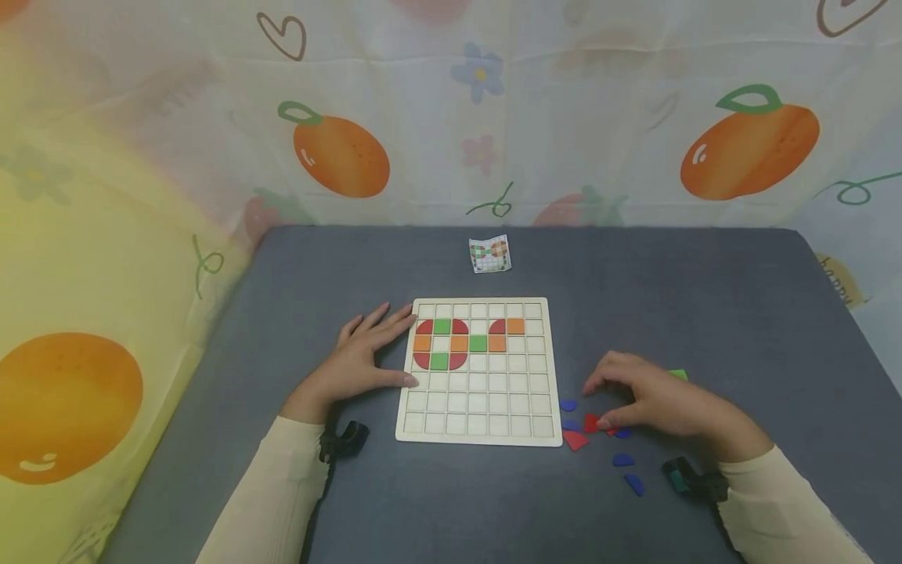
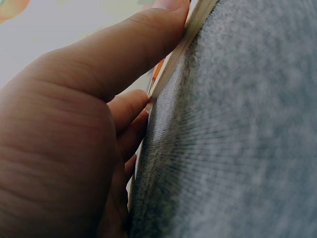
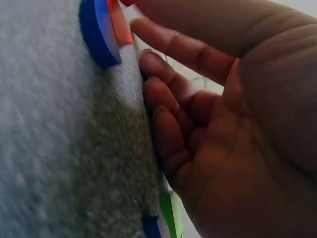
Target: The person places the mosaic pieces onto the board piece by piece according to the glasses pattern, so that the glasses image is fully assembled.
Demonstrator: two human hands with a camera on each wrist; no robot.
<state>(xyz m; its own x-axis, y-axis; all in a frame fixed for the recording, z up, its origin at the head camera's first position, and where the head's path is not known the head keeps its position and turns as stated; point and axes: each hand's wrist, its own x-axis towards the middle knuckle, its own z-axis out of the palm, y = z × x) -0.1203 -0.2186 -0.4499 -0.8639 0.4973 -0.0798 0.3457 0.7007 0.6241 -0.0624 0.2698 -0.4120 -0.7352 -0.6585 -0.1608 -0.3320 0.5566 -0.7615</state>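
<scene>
Head view now, and the pale wooden grid board (image 1: 478, 402) sits mid-worktop (image 1: 324, 266), close to square, its side edges running away from the person. Seven columns by seven rows of cells. Count the inlays in the far half: five red quarter-round pieces (image 1: 421, 360), four orange squares (image 1: 460, 344), three green squares (image 1: 441, 326). Beyond the far edge lies one small pattern card (image 1: 489, 254), slightly askew.

Off to the board's right, the loose bits: five rounded blue pieces (image 1: 623, 460) on show, the nearest slanting from far left to near right, the one just beyond it lying side to side. Two loose red pieces (image 1: 575, 440) show plainly, and perhaps a third peeks out by the thumb; one green piece (image 1: 679, 374) pokes from behind the right hand (image 1: 655, 395).

To the left hand (image 1: 355, 359): fingers spread and fairly straight, forefinger and thumb touching the board's left edge. And the right: fingers loosely bent, a clear gap between forefinger and thumb, nothing gripped, thumb tip right by a red piece; whether it touches, I can't tell.
</scene>
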